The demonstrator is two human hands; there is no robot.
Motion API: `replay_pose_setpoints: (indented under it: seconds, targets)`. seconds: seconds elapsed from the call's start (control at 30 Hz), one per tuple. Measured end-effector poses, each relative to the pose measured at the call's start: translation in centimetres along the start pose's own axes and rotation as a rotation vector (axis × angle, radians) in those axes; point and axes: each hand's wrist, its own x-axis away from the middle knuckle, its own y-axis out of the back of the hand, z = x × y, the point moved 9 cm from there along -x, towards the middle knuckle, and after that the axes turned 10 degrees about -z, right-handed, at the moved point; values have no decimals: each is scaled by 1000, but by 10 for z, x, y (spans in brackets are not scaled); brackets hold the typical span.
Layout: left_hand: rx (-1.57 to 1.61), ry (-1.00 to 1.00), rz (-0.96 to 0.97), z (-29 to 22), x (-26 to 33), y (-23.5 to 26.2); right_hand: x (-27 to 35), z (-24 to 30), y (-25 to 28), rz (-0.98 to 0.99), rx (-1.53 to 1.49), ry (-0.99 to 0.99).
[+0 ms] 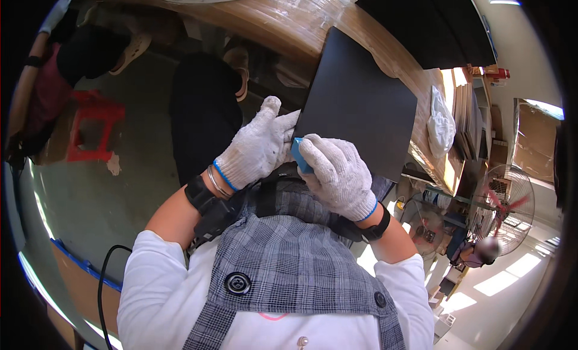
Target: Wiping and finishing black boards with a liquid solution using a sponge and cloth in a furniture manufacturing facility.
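Note:
A flat black panel point(361, 103) rests on the wooden table, its near left edge sticking out toward me. My right hand point(340, 172), in a white knit glove, is closed around a small blue block point(300, 156) at the panel's near corner. Beside that same edge is my left hand point(256, 145), gloved alike, with thumb and fingers stretched apart. Some of its fingertips reach the panel's edge; whether they press on it I cannot tell. Part of the blue block is hidden under my right fingers.
Larger black panels point(430, 25) lie farther back on the wooden table point(283, 22). A white plastic bag point(441, 121) sits at its right side. Fans point(503, 202) stand at right. A red stool point(96, 124) is at left, near another person's legs and arm point(36, 103).

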Motion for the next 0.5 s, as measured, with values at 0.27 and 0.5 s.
replay_pose_setpoints:
  seconds: [0.27,0.5]
  targets:
    - [-22,12,78,0,3,-4,16,-12,9,62,36,-3]
    - [14,37,10,5,-3,9,-43,-26,5,22,10,39]
